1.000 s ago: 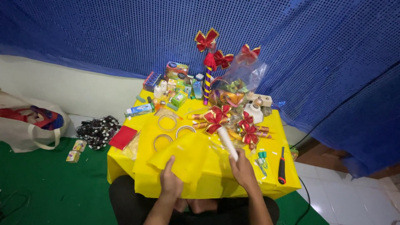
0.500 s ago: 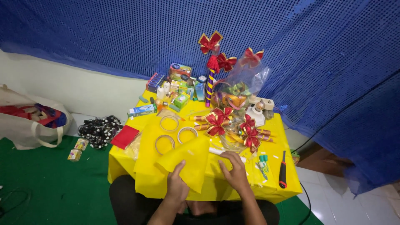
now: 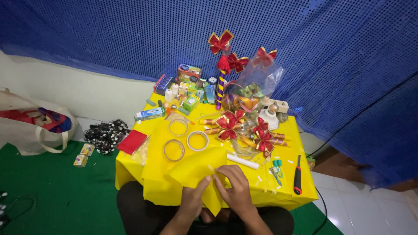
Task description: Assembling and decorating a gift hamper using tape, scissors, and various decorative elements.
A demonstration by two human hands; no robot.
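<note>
Both hands [image 3: 217, 191] pinching yellow sheet [image 3: 193, 167] — tote bag [image 3: 26, 126] stuffed

We have laid the white glue stick [image 3: 242, 161] down on the yellow table, and our right hand [image 3: 235, 188] has joined our left hand [image 3: 194, 198] on the yellow felt sheet [image 3: 196, 167].

Your open room lies along the near edge; the middle and back of the worktop [image 3: 300, 191] are crowded.

Your hands [image 3: 220, 191] sit at the near edge on the yellow sheet [image 3: 191, 167]. Just ahead, three tape rings [image 3: 185, 139] lie close together, and a white tube [image 3: 243, 161] lies just beside your right hand. To the right, the red bows [image 3: 244, 128] block the middle, while a red-handled cutter [image 3: 297, 176] lies near the right edge. Small boxes [image 3: 187, 89] and a striped pole [image 3: 221, 87] fill the back.
</note>
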